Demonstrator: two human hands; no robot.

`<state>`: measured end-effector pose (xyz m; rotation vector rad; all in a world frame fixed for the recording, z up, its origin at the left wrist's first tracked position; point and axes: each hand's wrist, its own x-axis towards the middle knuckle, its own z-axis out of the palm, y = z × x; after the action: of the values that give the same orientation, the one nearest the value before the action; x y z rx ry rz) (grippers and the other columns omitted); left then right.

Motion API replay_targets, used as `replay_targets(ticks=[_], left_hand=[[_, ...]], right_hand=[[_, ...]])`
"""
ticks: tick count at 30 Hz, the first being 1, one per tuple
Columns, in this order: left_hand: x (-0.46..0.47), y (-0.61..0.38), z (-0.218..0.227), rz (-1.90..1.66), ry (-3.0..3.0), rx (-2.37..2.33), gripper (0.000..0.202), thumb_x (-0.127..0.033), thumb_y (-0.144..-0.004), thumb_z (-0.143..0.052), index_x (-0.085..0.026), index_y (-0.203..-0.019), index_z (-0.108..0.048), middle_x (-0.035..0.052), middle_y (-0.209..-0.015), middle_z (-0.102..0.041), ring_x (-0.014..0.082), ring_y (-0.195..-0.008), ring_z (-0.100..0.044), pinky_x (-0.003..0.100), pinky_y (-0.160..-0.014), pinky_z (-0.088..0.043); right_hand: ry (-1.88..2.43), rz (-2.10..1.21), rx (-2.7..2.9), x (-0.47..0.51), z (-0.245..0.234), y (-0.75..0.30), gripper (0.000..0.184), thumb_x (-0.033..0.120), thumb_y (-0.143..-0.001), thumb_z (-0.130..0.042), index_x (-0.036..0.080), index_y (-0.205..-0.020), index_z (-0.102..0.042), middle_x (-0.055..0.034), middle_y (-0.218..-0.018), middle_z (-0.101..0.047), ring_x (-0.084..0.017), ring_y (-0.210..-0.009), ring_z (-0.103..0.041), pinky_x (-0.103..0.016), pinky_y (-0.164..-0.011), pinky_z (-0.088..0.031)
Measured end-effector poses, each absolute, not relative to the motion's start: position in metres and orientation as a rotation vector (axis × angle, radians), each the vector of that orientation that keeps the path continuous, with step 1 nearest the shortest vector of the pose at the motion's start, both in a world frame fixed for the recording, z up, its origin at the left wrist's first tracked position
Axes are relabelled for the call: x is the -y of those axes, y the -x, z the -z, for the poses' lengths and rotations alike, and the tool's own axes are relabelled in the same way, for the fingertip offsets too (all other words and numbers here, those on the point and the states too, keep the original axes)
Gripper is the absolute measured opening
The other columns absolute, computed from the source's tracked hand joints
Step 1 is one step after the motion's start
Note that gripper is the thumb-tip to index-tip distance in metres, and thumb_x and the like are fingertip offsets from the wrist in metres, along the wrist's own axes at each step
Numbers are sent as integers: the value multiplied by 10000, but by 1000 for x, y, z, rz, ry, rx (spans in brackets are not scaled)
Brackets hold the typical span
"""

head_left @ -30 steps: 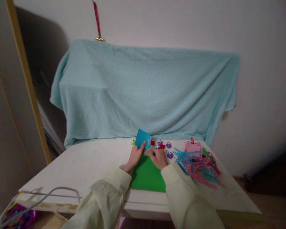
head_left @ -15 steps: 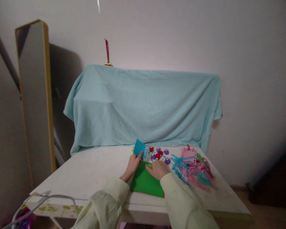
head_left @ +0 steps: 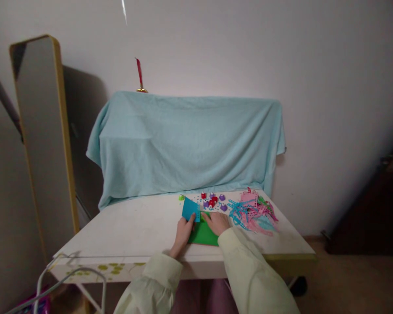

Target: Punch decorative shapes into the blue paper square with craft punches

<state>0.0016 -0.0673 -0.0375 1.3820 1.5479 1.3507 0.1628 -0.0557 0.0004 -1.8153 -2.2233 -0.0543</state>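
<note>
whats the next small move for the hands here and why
Perhaps ease the blue sheet slightly toward the right hand: the left hand pinches it, and its edge with a row of holes faces the right hand's fingers, close by above the green sheet. What those fingers cover is too small to tell.

Counted on my worktop, towards far edge: four purple eyed pieces, at least three red eyed pieces (some overlap), one lime eyed piece. At my two hands: one blue sheet, one green sheet. Strips, right edge: too tangled to count.
</note>
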Motion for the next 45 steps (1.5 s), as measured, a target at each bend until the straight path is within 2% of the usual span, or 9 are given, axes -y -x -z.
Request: replay_targets(ticks=[5, 12, 26, 45], left_hand=[[71, -2, 38, -1323, -1424, -1563, 546, -637, -737, -439, -144, -525, -542, 47, -502, -573, 151, -493, -505, 256, -512, -332], [71, -2, 39, -1310, -1472, -1577, 554, -637, -741, -426, -147, -511, -545, 41, -478, -559, 149, -483, -493, 250, -504, -317], [72, -2, 38, -1298, -1446, -1595, 554, -637, -720, -456, -138, -499, -551, 48, -473, -561, 149, -467, -485, 256, -494, -305], [70, -1, 43, -1301, -1510, -1588, 540, -604, -760, -430, -133, -536, -568, 50, -500, -579, 151, -495, -509, 251, -514, -324]], right_hand=[[1834, 69, 2144, 68, 3, -162, 661, 586, -884, -111, 182, -933, -631, -121, -847, -674, -218, -840, -622, -298, -739, -389], [1864, 73, 2149, 76, -9, -159, 604, 553, -901, -146, 191, -925, -629, -112, -861, -670, -212, -838, -618, -296, -743, -385], [1854, 34, 2127, 77, -10, -159, 594, 538, -907, -156, 186, -939, -633, -123, -892, -670, -223, -855, -614, -308, -754, -385], [1827, 54, 2132, 71, 1, -160, 608, 535, -909, -128, 199, -919, -635, -107, -877, -676, -210, -843, -614, -297, -744, -383]])
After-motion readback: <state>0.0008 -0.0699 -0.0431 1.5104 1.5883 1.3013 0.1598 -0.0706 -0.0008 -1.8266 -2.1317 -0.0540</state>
